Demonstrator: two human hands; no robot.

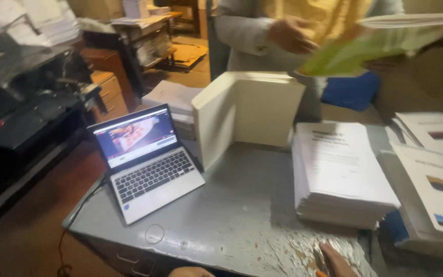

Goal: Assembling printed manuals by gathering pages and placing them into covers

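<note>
The head view looks down over a grey metal desk (232, 205) with chipped, flaking paint along its near edge. At the bottom of the frame, only a sliver of the person's right hand (336, 260) shows, resting on that worn edge just below the tall stack of printed sheets (339, 174); a small orange thing lies beside it, too cut off to tell what it is, and whether the fingers are spread or closed cannot be told. A curve of the left hand (190, 272) barely enters at the bottom edge, its fingers out of view.

The stack stands nearest the right hand, square and thick, touching the desk on its right half. As a judgement, it would be heavy as a whole and floppy in parts: loose sheets slide on one another, so it is best gripped from both short sides with support beneath, or taken in thinner lifts from the top.

Left of it sits an open laptop (144, 159) with a lit screen. Behind, a thick cream block of bound pages (247, 110) stands upright. Booklets (437, 179) lie to the right. Farther back, another person's hand (290, 35) handles green and white sheets (365, 46).
</note>
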